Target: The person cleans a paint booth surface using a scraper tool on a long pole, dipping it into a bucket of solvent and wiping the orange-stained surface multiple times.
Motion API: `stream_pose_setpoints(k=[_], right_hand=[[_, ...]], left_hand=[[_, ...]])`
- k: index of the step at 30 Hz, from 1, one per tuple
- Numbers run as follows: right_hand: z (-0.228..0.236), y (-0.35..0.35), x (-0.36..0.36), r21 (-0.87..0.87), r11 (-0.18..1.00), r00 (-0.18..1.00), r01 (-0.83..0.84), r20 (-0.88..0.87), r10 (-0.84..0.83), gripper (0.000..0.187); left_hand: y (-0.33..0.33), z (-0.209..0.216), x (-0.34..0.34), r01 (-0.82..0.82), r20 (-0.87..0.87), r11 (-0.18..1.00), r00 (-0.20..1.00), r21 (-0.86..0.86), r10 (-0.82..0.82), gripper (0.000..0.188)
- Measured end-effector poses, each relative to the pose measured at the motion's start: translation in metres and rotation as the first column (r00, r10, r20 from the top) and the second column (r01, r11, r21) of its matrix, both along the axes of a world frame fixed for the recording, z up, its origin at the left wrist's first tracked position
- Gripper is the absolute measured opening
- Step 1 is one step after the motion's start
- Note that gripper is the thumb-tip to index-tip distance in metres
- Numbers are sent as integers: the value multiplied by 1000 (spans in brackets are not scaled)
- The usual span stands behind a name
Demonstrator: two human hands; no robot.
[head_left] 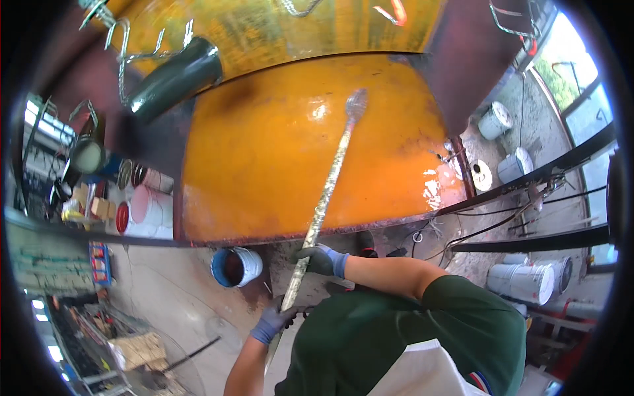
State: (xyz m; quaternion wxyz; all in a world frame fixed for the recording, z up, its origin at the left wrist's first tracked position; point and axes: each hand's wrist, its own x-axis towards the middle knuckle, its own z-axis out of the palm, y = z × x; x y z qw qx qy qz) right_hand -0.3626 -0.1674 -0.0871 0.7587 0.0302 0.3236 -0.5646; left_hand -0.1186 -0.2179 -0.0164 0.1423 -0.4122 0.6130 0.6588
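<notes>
A long pale speckled pole (321, 204) rises diagonally from beside my body, with a whitish, brush-like head (356, 104) at its far end. My left hand (272, 318), in a grey glove, is closed round the lower shaft. Higher up, my gloved right hand (319, 260) grips the same shaft. The head is over the far part of a wide, glossy orange surface (264, 165) framed by dark edges. I cannot tell whether it touches that surface.
A dark green cylinder (175, 76) hangs from wire hooks at the far left. Below the front edge stands a blue-white bucket (248, 264). White pails (153, 204) are at left, and more buckets (495, 120) at right. A dark rail (528, 183) and cables cross the right side.
</notes>
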Motion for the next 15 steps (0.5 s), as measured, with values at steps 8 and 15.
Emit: stream_pose_setpoints(k=[8, 15], right_hand=[[-152, -8, -106, -92, 913, 906, 399, -119, -407, 13], [-105, -16, -262, 36, 834, 755, 551, -447, -479, 34]], left_hand=[[-22, -26, -40, 501, 402, 729, 854, -466, -330, 49], [-54, -61, -230, 228, 51, 906, 973, -356, -225, 36]])
